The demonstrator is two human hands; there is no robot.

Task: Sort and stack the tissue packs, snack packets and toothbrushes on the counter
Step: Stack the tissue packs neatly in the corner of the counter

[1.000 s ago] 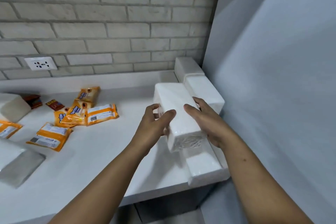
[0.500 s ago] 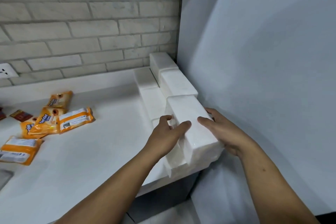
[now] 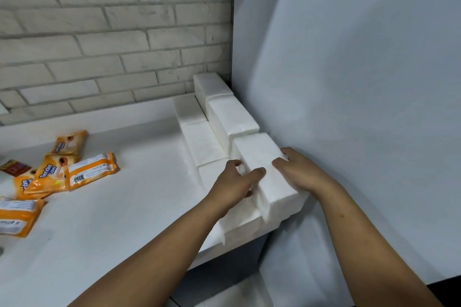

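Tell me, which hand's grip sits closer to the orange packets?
Left. The left grip holds the tissue pack on the side facing the packets; the right grip is on the pack's other side, by the wall.

Both bare forearms extended forward, left hand (image 3: 237, 182) and right hand (image 3: 303, 172) gripping opposite sides of one tissue pack (image 3: 264, 154), thumbs on top.

White tissue packs (image 3: 264, 169), orange-white snack packets (image 3: 89, 172), pale grey brick-pattern wall (image 3: 112, 32), white counter (image 3: 112, 207)
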